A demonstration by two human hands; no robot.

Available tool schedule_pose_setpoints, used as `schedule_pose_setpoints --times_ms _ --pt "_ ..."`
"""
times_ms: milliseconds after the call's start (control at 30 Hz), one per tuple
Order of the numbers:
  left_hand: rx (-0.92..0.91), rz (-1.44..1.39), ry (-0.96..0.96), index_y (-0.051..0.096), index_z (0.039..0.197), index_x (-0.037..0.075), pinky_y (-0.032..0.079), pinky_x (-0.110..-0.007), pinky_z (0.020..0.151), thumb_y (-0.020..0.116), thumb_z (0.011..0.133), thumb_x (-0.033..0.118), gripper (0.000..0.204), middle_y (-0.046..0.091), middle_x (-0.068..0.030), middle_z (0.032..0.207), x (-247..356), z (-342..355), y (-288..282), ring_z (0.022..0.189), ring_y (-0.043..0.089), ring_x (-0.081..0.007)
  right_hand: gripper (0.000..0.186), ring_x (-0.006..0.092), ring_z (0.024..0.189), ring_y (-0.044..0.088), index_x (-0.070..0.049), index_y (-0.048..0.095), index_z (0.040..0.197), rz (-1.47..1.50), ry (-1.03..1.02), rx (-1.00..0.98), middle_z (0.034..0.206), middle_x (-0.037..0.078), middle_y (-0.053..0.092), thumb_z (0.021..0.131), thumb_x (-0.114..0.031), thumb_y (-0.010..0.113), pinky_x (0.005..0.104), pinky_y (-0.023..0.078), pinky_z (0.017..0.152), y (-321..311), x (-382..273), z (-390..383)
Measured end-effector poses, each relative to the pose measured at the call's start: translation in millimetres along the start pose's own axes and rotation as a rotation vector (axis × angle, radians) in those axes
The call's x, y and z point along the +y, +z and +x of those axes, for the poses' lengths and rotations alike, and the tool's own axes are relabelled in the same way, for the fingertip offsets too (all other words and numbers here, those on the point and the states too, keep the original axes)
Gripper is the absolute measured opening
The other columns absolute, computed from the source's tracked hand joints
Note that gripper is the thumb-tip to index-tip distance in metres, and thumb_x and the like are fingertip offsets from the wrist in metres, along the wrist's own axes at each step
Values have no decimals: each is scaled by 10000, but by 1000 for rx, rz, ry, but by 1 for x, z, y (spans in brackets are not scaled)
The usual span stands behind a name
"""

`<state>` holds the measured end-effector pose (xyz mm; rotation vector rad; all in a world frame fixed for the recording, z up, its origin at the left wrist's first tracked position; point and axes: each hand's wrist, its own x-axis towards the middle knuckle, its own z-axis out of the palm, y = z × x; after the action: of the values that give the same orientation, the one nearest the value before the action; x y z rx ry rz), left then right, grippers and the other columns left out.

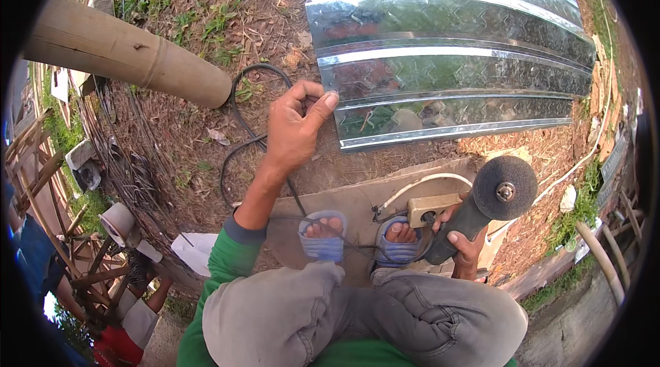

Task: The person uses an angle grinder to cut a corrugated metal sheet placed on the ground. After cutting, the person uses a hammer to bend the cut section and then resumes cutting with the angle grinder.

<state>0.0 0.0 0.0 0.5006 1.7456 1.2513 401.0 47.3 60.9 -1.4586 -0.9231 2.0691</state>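
Observation:
My left hand (294,125) reaches forward with thumb and bent fingers closed on the left edge of a shiny corrugated metal sheet (447,78). In my right hand (466,246) is an angle grinder (454,229), gripped by its dark body. Its black disc (505,188) faces up, held off to the right of the sheet's near edge; whether it spins I cannot tell. Beside the right fingers sits a beige extension socket (433,209) with a dark plug in it. My blue sandals (322,236) rest on a flat brown board (357,195) below the sheet.
A thick bamboo pole (130,50) lies at the left, its end near the black cable (223,167) looping over the ground. A white cable (577,171) runs along the right. Bamboo poles (601,264) stand at lower right. Another person (130,322) is at lower left.

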Motion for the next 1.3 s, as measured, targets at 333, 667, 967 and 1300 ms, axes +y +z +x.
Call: schedule_pose_setpoints --times_ms 333,667,967,1300 --pt "78 -36 -49 766 1146 6 476 -243 699 821 1082 218 228 711 18 904 5 -3 9 805 585 -39 923 319 837 774 99 473 1563 -49 11 -12 1010 192 729 804 -230 883 440 647 753 7 -1 11" --pt "-288 169 548 700 1308 31 587 -381 906 840 991 101 354 731 -157 1290 -1 -99 39 1074 728 -269 844 337 888 791 82 452 1567 152 -1 -77 1087 203 705 873 -229 817 455 699 760 39 -30 17" --pt "-482 360 842 622 1088 68 588 -428 847 926 890 410 499 681 -124 1091 -11 -193 78 1001 712 -311 583 290 918 787 40 549 1467 223 -39 -75 1121 197 718 967 -177 755 416 701 757 82 -17 -11" --pt "-460 798 892 590 965 82 613 -443 703 896 873 508 533 677 -86 899 -12 -232 83 796 769 -302 356 244 749 787 46 645 1203 64 -92 0 960 163 754 966 -149 826 382 690 687 83 10 -41"
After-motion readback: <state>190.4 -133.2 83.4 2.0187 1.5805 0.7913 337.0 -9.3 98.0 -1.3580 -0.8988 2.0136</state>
